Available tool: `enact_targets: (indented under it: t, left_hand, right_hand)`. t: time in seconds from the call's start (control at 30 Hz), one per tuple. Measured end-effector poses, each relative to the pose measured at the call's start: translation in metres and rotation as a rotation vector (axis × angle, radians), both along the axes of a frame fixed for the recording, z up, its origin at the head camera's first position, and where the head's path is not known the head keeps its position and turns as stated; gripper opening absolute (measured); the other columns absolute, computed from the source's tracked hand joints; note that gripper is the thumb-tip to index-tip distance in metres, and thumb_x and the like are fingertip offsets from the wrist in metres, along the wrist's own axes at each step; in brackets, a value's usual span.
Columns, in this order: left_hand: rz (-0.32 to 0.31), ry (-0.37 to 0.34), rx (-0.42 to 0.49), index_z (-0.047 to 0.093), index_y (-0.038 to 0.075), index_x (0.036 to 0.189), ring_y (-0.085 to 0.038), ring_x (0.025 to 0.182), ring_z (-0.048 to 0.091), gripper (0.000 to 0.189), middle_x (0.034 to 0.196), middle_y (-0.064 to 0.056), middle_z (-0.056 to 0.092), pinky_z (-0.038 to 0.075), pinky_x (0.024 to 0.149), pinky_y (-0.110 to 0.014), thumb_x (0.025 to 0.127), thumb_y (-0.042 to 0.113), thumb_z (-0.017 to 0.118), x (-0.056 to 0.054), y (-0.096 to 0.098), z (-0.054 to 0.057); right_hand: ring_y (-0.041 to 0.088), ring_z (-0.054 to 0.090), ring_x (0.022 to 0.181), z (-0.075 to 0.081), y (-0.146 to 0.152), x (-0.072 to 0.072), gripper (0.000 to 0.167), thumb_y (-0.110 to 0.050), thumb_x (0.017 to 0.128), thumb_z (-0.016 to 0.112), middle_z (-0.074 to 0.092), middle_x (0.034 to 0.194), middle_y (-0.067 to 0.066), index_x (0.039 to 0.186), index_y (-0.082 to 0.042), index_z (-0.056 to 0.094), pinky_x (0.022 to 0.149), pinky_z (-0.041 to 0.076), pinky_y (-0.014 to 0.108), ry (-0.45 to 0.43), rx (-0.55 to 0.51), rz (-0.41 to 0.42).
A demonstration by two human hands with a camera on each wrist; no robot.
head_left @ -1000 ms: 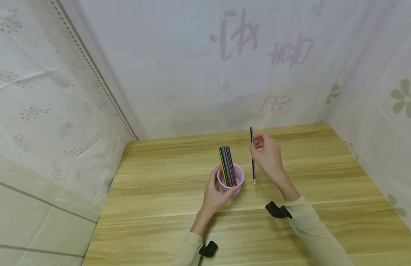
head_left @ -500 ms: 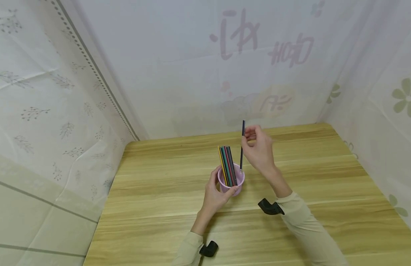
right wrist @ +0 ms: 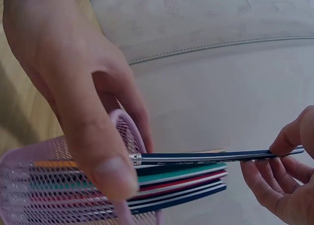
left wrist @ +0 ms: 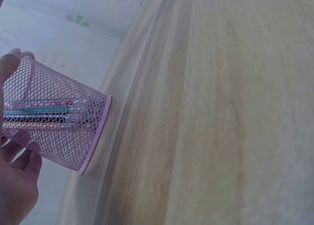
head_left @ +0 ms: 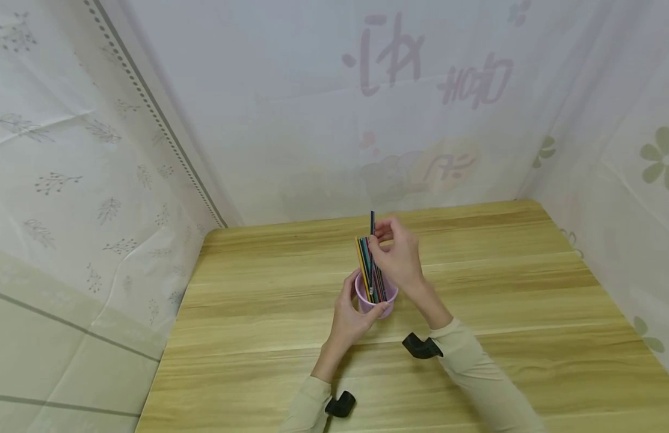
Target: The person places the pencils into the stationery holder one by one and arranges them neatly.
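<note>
My left hand (head_left: 349, 317) grips a pink mesh pen cup (left wrist: 59, 122) around its rim and side. Several striped pencils (right wrist: 186, 178) lean together inside, in yellow, green, red and dark blue. Between thumb and fingertips my right hand (head_left: 400, 252) pinches one more dark blue and white striped pencil (right wrist: 211, 157). Its metal eraser end points down at the cup's mouth, next to the left thumb in the right wrist view. In the head view this pencil overlaps the others, and its upper end rises above them.
A wood-grain table (head_left: 248, 343) lies under the cup. White printed cloth (head_left: 291, 108) hangs behind the table and along both sides. A black wrist mount (head_left: 421, 346) sits at the right sleeve, another black mount (head_left: 341, 404) at the left.
My right hand has moved left with the pinched pencil, from beside the cup to over its mouth, and lowered it lately. The left hand and cup have stayed in place.
</note>
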State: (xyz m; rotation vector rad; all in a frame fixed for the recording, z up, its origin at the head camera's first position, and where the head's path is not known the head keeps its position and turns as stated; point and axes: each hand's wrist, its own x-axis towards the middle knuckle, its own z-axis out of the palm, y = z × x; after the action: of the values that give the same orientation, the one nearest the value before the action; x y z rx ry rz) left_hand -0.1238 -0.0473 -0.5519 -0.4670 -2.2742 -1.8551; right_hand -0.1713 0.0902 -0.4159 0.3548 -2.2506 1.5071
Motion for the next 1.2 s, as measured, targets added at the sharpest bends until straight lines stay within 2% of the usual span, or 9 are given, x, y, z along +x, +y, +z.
enact_targets:
  t: [0.03, 0.13, 0.17, 0.27, 0.37, 0.53, 0.9, 1.0, 1.2]
  left_hand:
    - [-0.002, -0.007, -0.006, 0.038, 0.012, 0.153, -0.03, 0.132, 0.056, 0.088, 0.146, -0.013, 0.054, 0.049, 0.11, -0.05, 0.08, 0.014, 0.087, 0.0, 0.0, 0.001]
    - [-0.016, -0.015, -0.021, 0.037, 0.003, 0.153, -0.034, 0.131, 0.056, 0.087, 0.146, -0.02, 0.053, 0.049, 0.11, -0.053, 0.081, 0.01, 0.085, 0.007, 0.0, 0.018]
    - [-0.019, -0.02, -0.023, 0.037, 0.005, 0.153, -0.033, 0.131, 0.056, 0.087, 0.147, -0.019, 0.053, 0.049, 0.11, -0.052, 0.081, 0.012, 0.085, 0.007, 0.0, 0.018]
    - [-0.026, -0.021, -0.027, 0.038, 0.014, 0.153, -0.028, 0.13, 0.057, 0.086, 0.146, -0.012, 0.054, 0.05, 0.109, -0.048, 0.082, 0.018, 0.085, 0.006, 0.0, 0.016]
    - [-0.022, -0.016, -0.034, 0.037, 0.027, 0.153, -0.022, 0.131, 0.056, 0.085, 0.146, -0.003, 0.054, 0.05, 0.11, -0.043, 0.083, 0.025, 0.085, 0.0, 0.0, -0.001]
    - [-0.027, 0.0, -0.044, 0.036, 0.026, 0.153, -0.023, 0.131, 0.057, 0.085, 0.146, -0.004, 0.054, 0.052, 0.108, -0.042, 0.083, 0.026, 0.084, 0.001, 0.001, -0.001]
    - [-0.029, -0.008, -0.057, 0.034, 0.025, 0.155, -0.024, 0.134, 0.054, 0.086, 0.149, -0.007, 0.052, 0.049, 0.111, -0.044, 0.084, 0.021, 0.082, -0.001, 0.002, -0.002]
    - [-0.02, -0.005, -0.076, 0.029, 0.02, 0.158, -0.026, 0.136, 0.054, 0.09, 0.152, -0.009, 0.049, 0.048, 0.112, -0.044, 0.085, 0.024, 0.082, 0.0, 0.002, -0.003]
    - [0.015, -0.022, -0.12, 0.015, 0.003, 0.161, -0.032, 0.136, 0.053, 0.101, 0.155, -0.021, 0.045, 0.046, 0.114, -0.048, 0.088, 0.033, 0.079, 0.005, 0.001, -0.004]
  right_hand:
    - [0.03, 0.07, 0.082, -0.002, -0.001, 0.0, 0.018, 0.003, 0.089, 0.064, 0.069, 0.093, 0.019, 0.106, 0.006, 0.061, 0.064, 0.063, 0.027, -0.009, 0.002, 0.007]
    - [0.029, 0.07, 0.082, -0.008, -0.005, 0.001, 0.019, 0.003, 0.089, 0.065, 0.069, 0.093, 0.018, 0.107, 0.006, 0.062, 0.064, 0.063, 0.026, -0.034, 0.011, 0.029]
    - [0.029, 0.07, 0.082, -0.01, -0.006, 0.001, 0.019, 0.003, 0.089, 0.065, 0.069, 0.093, 0.018, 0.107, 0.006, 0.062, 0.064, 0.063, 0.026, -0.038, 0.015, 0.033]
    - [0.029, 0.07, 0.08, -0.014, -0.008, 0.003, 0.02, 0.004, 0.088, 0.066, 0.069, 0.092, 0.018, 0.107, 0.006, 0.062, 0.063, 0.062, 0.024, -0.036, 0.022, 0.043]
    - [0.029, 0.07, 0.078, -0.019, -0.009, 0.004, 0.019, 0.005, 0.087, 0.066, 0.069, 0.091, 0.018, 0.106, 0.006, 0.062, 0.061, 0.061, 0.023, -0.034, 0.029, 0.048]
    - [0.028, 0.07, 0.077, -0.029, -0.01, 0.007, 0.017, 0.003, 0.087, 0.066, 0.069, 0.091, 0.017, 0.104, 0.005, 0.063, 0.06, 0.061, 0.023, -0.061, 0.045, 0.06]
    - [0.024, 0.072, 0.077, -0.043, -0.01, 0.012, 0.014, 0.0, 0.088, 0.069, 0.071, 0.09, 0.015, 0.101, 0.002, 0.065, 0.068, 0.063, 0.03, -0.139, 0.126, 0.045]
    - [0.024, 0.072, 0.077, -0.043, -0.006, 0.016, 0.014, -0.001, 0.088, 0.071, 0.071, 0.089, 0.014, 0.1, 0.002, 0.065, 0.069, 0.063, 0.031, -0.151, 0.144, 0.029]
    - [0.023, 0.07, 0.077, -0.043, 0.006, 0.023, 0.014, -0.002, 0.088, 0.071, 0.071, 0.09, 0.013, 0.101, 0.001, 0.065, 0.067, 0.062, 0.027, -0.167, 0.169, 0.006]
